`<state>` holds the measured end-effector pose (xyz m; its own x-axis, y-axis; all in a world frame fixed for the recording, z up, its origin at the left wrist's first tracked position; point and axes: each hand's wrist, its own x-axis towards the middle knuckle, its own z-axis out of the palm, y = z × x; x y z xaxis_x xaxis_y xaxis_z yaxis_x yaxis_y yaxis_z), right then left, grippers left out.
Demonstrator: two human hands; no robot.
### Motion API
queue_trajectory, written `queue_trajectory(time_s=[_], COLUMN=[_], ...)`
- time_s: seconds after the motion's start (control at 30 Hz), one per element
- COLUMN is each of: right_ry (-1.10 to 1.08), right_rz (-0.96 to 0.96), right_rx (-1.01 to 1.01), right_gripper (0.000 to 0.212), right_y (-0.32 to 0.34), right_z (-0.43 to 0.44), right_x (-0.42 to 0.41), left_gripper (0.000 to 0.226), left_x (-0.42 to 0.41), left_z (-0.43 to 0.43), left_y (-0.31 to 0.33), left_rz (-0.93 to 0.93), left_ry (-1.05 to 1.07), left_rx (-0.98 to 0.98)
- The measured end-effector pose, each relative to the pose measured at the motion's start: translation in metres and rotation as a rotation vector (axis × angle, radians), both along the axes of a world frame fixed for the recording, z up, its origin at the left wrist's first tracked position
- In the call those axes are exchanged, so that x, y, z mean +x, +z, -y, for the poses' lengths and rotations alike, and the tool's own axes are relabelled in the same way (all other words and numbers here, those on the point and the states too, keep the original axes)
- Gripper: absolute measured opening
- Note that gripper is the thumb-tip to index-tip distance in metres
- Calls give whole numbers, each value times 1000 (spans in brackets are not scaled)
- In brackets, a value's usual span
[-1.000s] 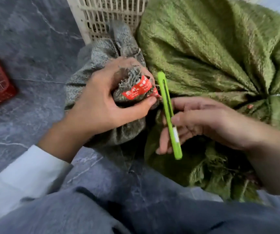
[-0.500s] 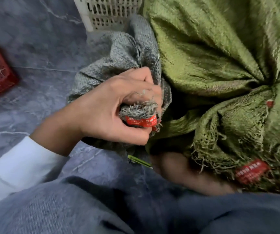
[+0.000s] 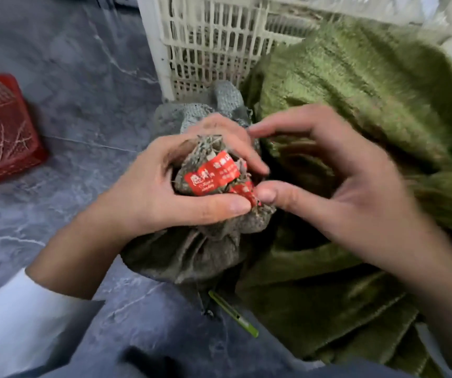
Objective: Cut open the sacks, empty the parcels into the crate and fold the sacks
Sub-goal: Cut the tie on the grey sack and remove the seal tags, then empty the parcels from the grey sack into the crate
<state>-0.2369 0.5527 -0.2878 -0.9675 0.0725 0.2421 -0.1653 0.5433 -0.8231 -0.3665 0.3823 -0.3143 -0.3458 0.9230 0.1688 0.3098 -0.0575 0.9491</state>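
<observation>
A grey woven sack (image 3: 189, 255) lies on the floor, its bunched neck bound with red printed tape (image 3: 214, 177). My left hand (image 3: 148, 195) is closed around that neck. My right hand (image 3: 336, 192) is beside it with fingers spread, its thumb tip touching the loose tape end; it holds nothing. A green utility knife (image 3: 233, 315) lies on the floor under the sacks' near edge. A large green woven sack (image 3: 369, 105) fills the right side. Behind both stands a white slatted crate (image 3: 208, 47).
A red plastic basket (image 3: 1, 126) with a few dry twigs sits at the left on the grey marbled floor (image 3: 77, 85). My knees in grey trousers (image 3: 164, 347) fill the bottom edge. The green sack leans against the crate.
My right hand laid the green knife down on the floor and came back up to the taped neck. My left hand has kept its grip on the grey sack's neck.
</observation>
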Motion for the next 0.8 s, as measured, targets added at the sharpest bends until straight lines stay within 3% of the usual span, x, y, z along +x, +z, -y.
queue_trajectory(time_s=[0.13, 0.27, 0.37, 0.47, 0.6, 0.8], right_ry=[95, 101, -8, -136, -140, -269], right_rz=[172, 223, 210, 125, 192, 193], right_rx=[-34, 73, -47, -220, -290, -352], right_gripper=[49, 52, 33, 14, 15, 13], right_y=[-22, -26, -10, 20, 69, 192], right_z=[-7, -8, -4, -11, -2, -2], right_x=[-25, -41, -60, -70, -72, -61], left_gripper=[62, 50, 38, 54, 48, 16], left_x=[-12, -29, -34, -27, -10, -5], left_z=[0, 2, 7, 9, -2, 4], left_y=[-2, 0, 14, 41, 81, 206], left_rz=[72, 18, -111, 146, 483, 409], left_ry=[206, 526, 535, 493, 568, 840], left_rx=[30, -15, -169, -244, -174, -82])
